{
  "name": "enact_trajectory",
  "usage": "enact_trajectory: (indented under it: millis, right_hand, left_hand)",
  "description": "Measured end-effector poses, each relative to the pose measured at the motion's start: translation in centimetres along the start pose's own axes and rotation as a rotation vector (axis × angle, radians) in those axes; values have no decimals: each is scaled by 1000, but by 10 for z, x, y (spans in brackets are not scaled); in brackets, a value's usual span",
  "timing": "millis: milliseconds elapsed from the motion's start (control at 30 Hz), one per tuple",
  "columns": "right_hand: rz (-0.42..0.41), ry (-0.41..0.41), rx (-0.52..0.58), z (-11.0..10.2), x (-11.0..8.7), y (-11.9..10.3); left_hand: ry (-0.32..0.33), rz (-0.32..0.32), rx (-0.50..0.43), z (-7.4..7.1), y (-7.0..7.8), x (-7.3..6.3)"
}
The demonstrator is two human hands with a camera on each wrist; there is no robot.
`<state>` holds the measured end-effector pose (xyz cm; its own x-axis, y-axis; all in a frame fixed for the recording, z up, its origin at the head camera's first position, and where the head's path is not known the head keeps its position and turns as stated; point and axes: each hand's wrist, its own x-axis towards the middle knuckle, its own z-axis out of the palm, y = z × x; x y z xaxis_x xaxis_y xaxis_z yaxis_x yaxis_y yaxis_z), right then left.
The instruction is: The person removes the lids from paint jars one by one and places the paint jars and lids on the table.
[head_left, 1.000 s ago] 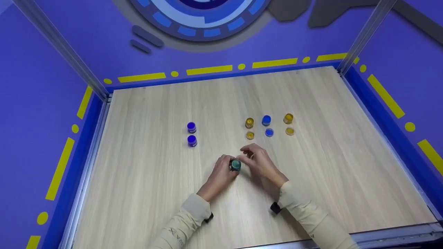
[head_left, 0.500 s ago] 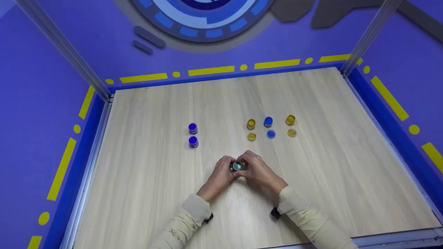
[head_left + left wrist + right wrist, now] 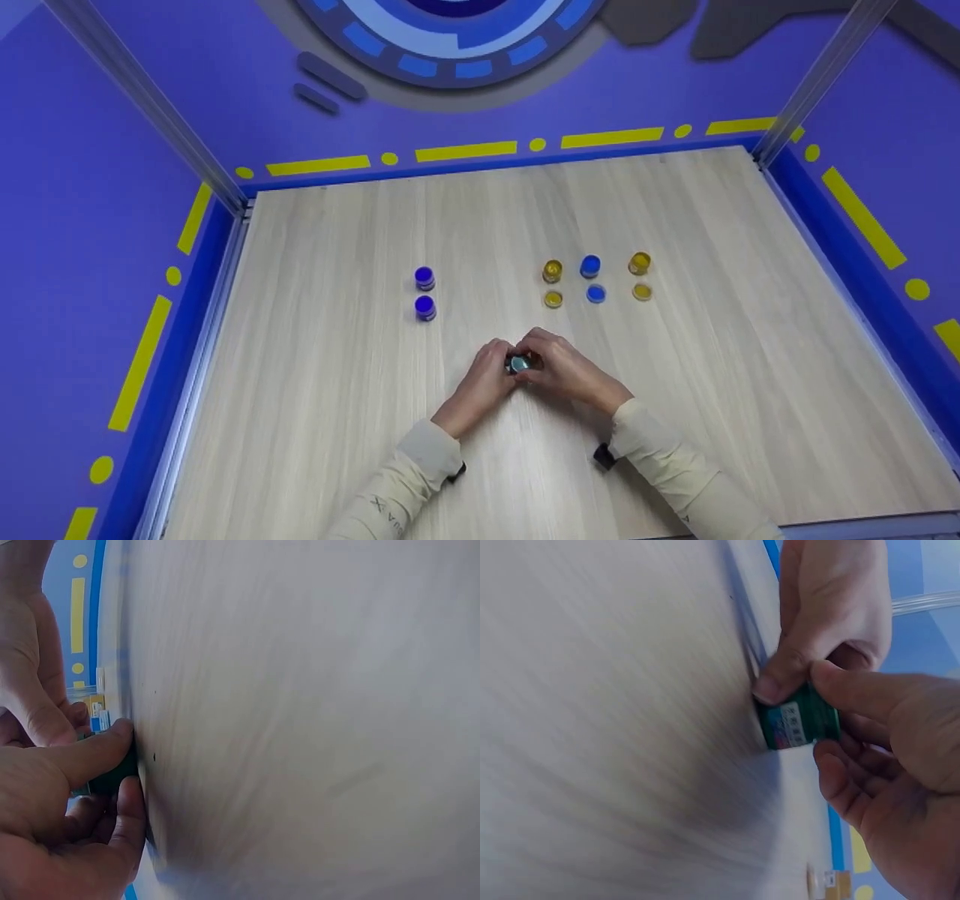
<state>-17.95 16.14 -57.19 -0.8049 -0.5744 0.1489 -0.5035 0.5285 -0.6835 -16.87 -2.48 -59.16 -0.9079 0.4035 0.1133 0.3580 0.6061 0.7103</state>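
A small green paint jar [image 3: 519,364] with a printed label stands near the front middle of the table, in both hands. My left hand [image 3: 480,382] grips its lower body, thumb on one side and fingers on the other in the left wrist view. My right hand [image 3: 570,371] pinches the jar's top at the lid between thumb and fingers. In the right wrist view the label of the green jar [image 3: 787,724] shows beneath the right fingertips, and its base is close to the tabletop. Fingers partly cover the lid.
Two purple jars [image 3: 425,307] stand to the left. Farther right are a yellow jar [image 3: 552,271], a blue jar [image 3: 590,266] and another yellow jar [image 3: 640,263], each uncapped with a matching lid, such as the blue lid [image 3: 595,293], before it. Blue walls enclose the wooden table [image 3: 322,337].
My right hand has come in from just right of the green jar and taken hold of its top. The left hand has stayed on the jar. The head view has shifted slightly.
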Motion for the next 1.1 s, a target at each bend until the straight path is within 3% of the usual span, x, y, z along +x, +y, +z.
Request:
enact_trajectory:
  millis: [167,333,433,533,767,867,1100]
  right_hand:
    - [-134,-83,-73,-7,2,2]
    - [-214,-98,-92,-8,2,5]
    - [-166,-81,-33,-6,-1,7]
    - [-67,-21,29,-2,-6,7]
    - [203,284,38,10,-10,-2]
    - [210,313,4,14,-10,-7]
    - [171,260,-22,21,-10,-13]
  left_hand:
    - [7,27,14,0,-1,1]
    - [-10,-3,10,-1,-1,0]
    - [-11,-25,7,-2,1,1]
    - [-7,-35,1,-1,1,1]
    - [-7,-43,-57,-1,0,1]
    - [8,-23,-56,0,-2,1]
    - [35,23,-28,2,-3,2]
